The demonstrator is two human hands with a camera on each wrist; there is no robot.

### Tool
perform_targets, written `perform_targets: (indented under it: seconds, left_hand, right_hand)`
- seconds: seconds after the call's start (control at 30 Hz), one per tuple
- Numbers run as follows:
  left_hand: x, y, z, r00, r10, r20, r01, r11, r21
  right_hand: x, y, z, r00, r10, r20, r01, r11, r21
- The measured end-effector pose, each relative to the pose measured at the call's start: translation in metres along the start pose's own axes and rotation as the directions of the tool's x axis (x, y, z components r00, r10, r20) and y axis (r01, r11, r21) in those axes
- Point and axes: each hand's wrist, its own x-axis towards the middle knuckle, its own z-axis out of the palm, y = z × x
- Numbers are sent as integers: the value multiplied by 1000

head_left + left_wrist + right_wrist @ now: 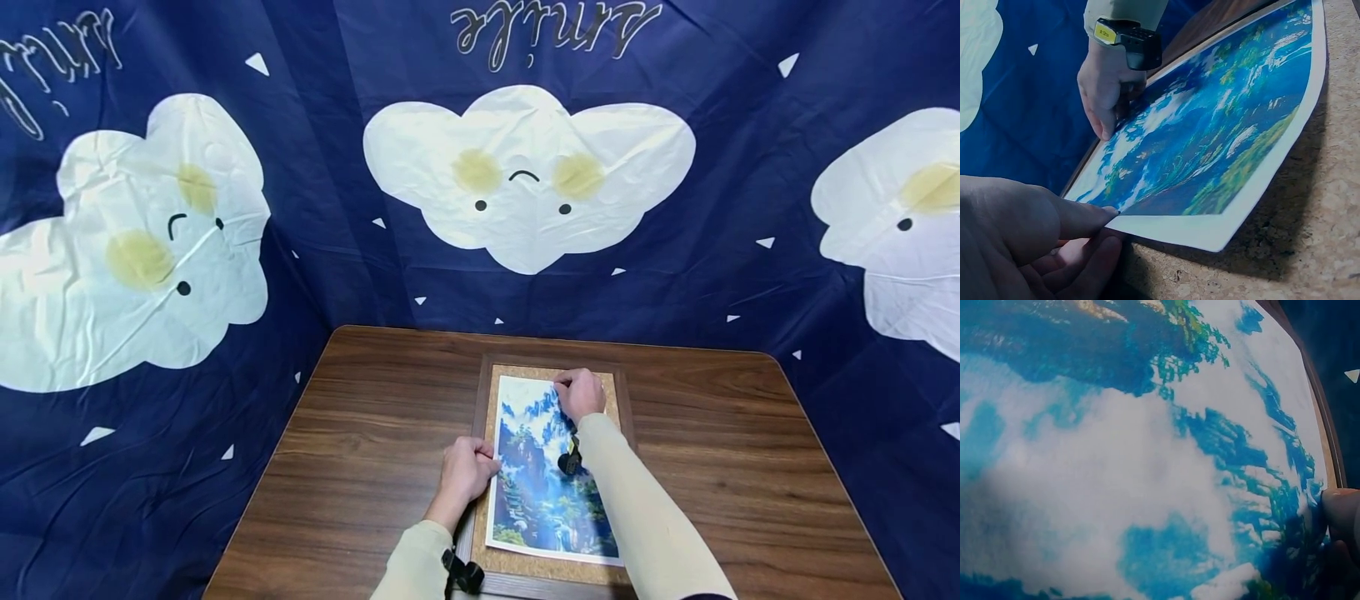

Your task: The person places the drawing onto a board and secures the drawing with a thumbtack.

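A landscape print [536, 475] with blue mountains, a waterfall and a white border lies over a cork board [532, 564] in a brown frame. My left hand [467, 468] pinches the print's left edge, thumb on top and fingers beneath in the left wrist view. There the near corner of the print [1210, 144] is lifted off the cork [1310, 237] and casts a shadow on it. My right hand [582, 395] pinches the top edge toward the right corner, its thumb [1342, 509] on the border in the right wrist view. The right forearm hides part of the print's right side.
The framed board lies on a dark wooden table [360, 433], its far frame edge [551, 360] close to the table's back edge. Blue cloth [525, 300] with white clouds hangs behind and on both sides. Small black cameras [465, 573] are strapped to both wrists.
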Motion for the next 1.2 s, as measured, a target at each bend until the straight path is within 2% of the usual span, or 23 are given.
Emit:
perform_targets:
  seconds: [0.73, 1.0, 1.2]
  left_hand:
    - [2, -3, 0, 1000, 17, -17, -16, 1000, 13]
    - [0, -3, 0, 1000, 5, -2, -5, 1000, -9]
    - [0, -3, 0, 1000, 10, -6, -10, 1000, -1]
  right_hand:
    - [7, -9, -4, 990, 140, 6, -140, 987, 73]
    - [10, -11, -3, 981, 192, -5, -191, 977, 90]
    - [11, -13, -4, 978, 207, -1, -207, 976, 71]
